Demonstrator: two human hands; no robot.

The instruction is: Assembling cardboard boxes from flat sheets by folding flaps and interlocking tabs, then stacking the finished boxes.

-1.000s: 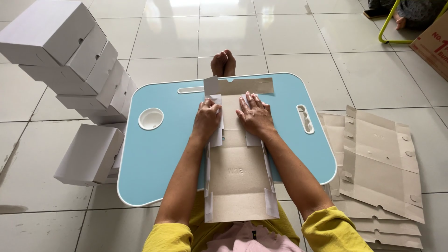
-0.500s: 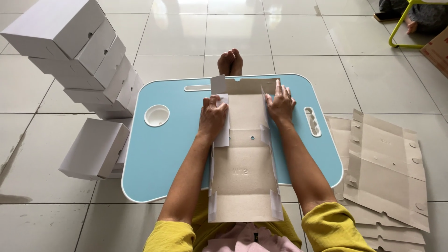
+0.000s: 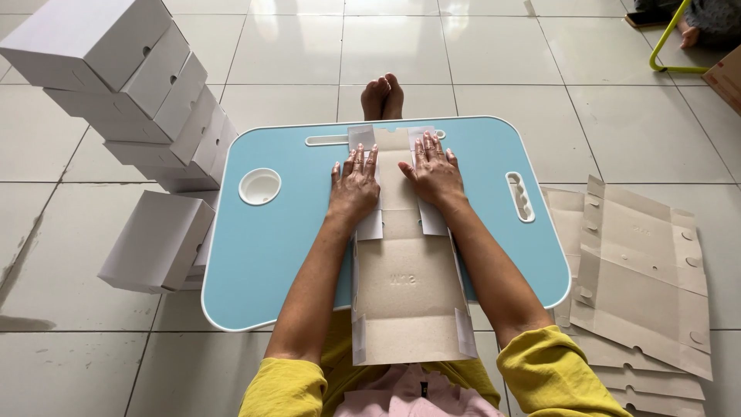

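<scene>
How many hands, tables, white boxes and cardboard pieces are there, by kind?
Hands: 2 (left hand, right hand)
Cardboard blank under the hands: 1
Blue table: 1
White boxes: 5 that can be told apart
Pile of flat blanks: 1, sheets uncountable
Total: 10

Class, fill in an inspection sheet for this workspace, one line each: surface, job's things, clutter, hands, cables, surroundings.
Surface: light blue lap table with a white rim, a round cup recess and a handle slot, standing on a tiled floor.
Job's things: flat cardboard box blank lying lengthwise on the table, its side flaps folded inward at the far end.
Clutter: nothing seen on the table besides the blank.
Hands: left hand and right hand press flat on the folded flaps, fingers spread.
Cables: nothing seen.
Surroundings: stack of white folded boxes to the left, pile of flat blanks on the floor to the right, bare feet beyond the table.
</scene>
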